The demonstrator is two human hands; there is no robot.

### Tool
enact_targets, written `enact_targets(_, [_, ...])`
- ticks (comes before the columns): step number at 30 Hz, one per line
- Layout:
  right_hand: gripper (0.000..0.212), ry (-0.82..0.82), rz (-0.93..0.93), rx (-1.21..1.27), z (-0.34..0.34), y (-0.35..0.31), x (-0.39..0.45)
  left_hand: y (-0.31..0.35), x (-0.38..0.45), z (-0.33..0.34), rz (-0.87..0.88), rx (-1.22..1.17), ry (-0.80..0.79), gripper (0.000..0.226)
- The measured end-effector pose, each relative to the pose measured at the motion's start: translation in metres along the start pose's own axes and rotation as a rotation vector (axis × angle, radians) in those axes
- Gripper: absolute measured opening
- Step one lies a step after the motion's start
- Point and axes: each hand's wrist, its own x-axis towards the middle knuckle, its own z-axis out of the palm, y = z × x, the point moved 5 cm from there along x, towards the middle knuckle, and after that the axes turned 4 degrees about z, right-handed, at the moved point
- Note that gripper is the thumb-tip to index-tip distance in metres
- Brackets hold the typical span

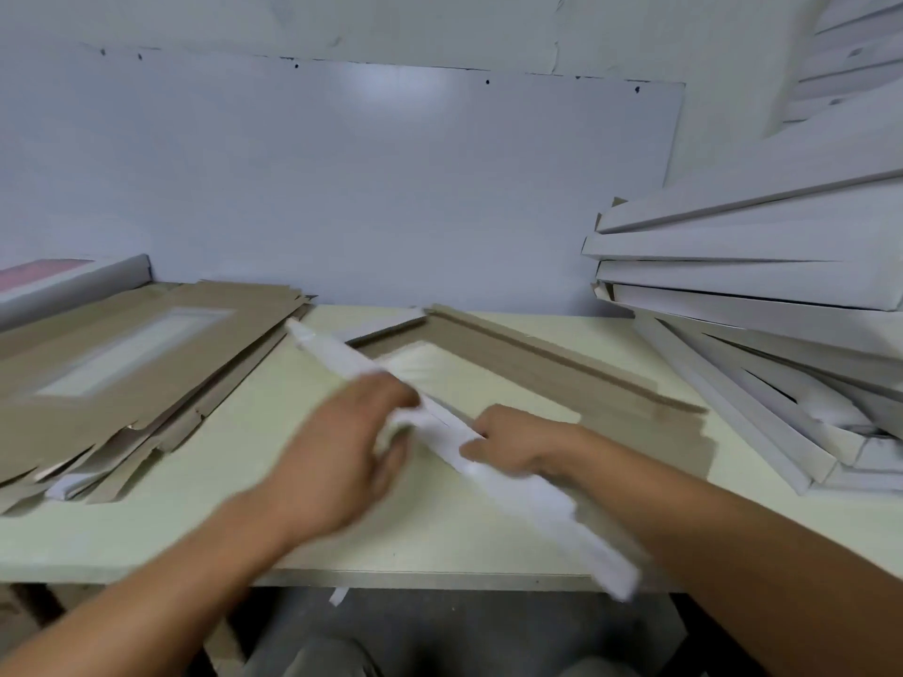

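A long white strip point(518, 486), blurred, runs diagonally from the table's middle back to its front edge at the right. My left hand point(337, 456) grips it near its middle, fingers curled round it. My right hand point(518, 442) holds it just to the right, fingers curled over its edge. Under and behind the strip lies a flat brown cardboard blank with a clear window point(552, 378), its white flap raised at the back.
A stack of flat brown window blanks point(122, 364) covers the table's left. Finished long white boxes point(762, 305) are piled at the right. The pale table point(195, 520) ends at a white wall point(391, 188). A white box with red print point(53, 280) sits far left.
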Motion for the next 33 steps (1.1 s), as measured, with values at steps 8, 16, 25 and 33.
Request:
enact_targets(8, [0.058,-0.134,-0.056,0.640,0.009,-0.011,0.009,0.081,-0.045,0.099,0.309,0.183,-0.484,0.054])
enact_targets(16, [0.093,-0.025,-0.206,-0.138,0.015,0.096,-0.085,0.039,-0.041,0.089,0.107,0.294,-0.442,0.042])
enact_targets(25, [0.030,0.337,-0.251,-0.050,-0.008,0.099,-0.106,0.037,-0.025,0.075,-0.073,0.372,-0.344,0.028])
enact_targets(33, [0.060,0.181,-0.234,-0.276,0.041,0.058,-0.080,0.034,-0.027,0.102,0.007,0.083,-0.417,0.036])
